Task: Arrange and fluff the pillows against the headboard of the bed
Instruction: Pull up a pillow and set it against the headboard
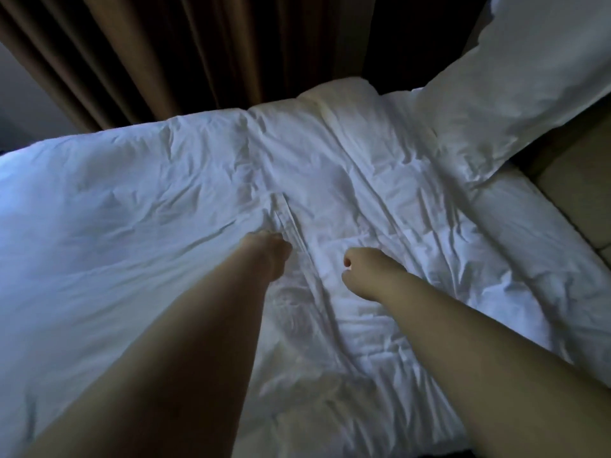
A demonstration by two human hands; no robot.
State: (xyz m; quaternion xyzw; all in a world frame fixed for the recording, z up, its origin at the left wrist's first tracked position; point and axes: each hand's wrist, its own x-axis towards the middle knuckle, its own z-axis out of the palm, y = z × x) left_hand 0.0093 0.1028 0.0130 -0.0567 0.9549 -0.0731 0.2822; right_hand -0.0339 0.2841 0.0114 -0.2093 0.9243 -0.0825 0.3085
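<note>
1. My left hand (269,256) is curled shut on a bunched-up fold of the white duvet (132,209). The cloth makes thin, tight ridges right where I pinch it.
2. My right hand (367,271) is balled into a fist, pressed down on the duvet just beside my left hand. I cannot tell if there is cloth inside that fist.
3. The duvet is soft and puffy, with lots of little wrinkles and creases all over. It covers the whole bed.
4. A big white pillow (515,81) is at the top right, well apart from my hands. It is long and plump, with a smooth, slightly crinkled cover. It leans up at a slant, and its low corner rests on the duvet.
5. Beside the pillow, on the right, is the tan headboard (575,190). It looks padded and flat.
6. Behind the bed hang brown curtains (99,54). They fall in long, straight folds.
</note>
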